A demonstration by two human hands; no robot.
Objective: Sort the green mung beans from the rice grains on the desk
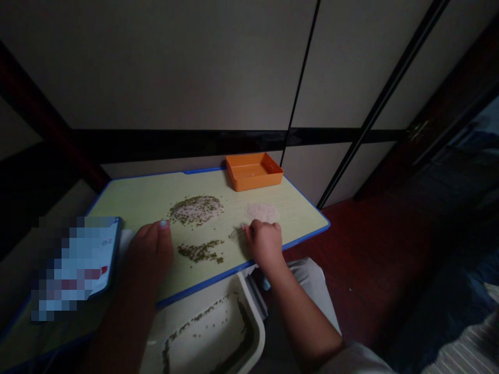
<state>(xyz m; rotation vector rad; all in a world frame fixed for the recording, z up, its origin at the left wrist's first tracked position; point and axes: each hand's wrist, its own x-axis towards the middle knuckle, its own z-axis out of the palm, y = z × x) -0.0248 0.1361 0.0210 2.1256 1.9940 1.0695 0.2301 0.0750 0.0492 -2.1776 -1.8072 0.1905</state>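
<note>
My right hand (265, 240) is closed in a pinch low over the tabletop, just in front of a small pile of pale, rice-like grains (263, 211). Whatever its fingertips hold is too small to make out. A few faint specks (233, 236) lie to the left of those fingertips. Resting by the phone's right side, my left hand (154, 244) has its fingers curled in, and nothing shows in it. Between the hands lie a mixed pile of green beans and pale grains (197, 209) and, nearer me, a patch of mostly green beans (200, 251).
An orange tray (255, 182) stands at the far right of the pale, blue-edged table (144, 195). A phone (83, 259) is at the left. Below the front edge sits a white tub (255, 332) with green beans scattered inside. Cabinet panels (187, 67) rise behind.
</note>
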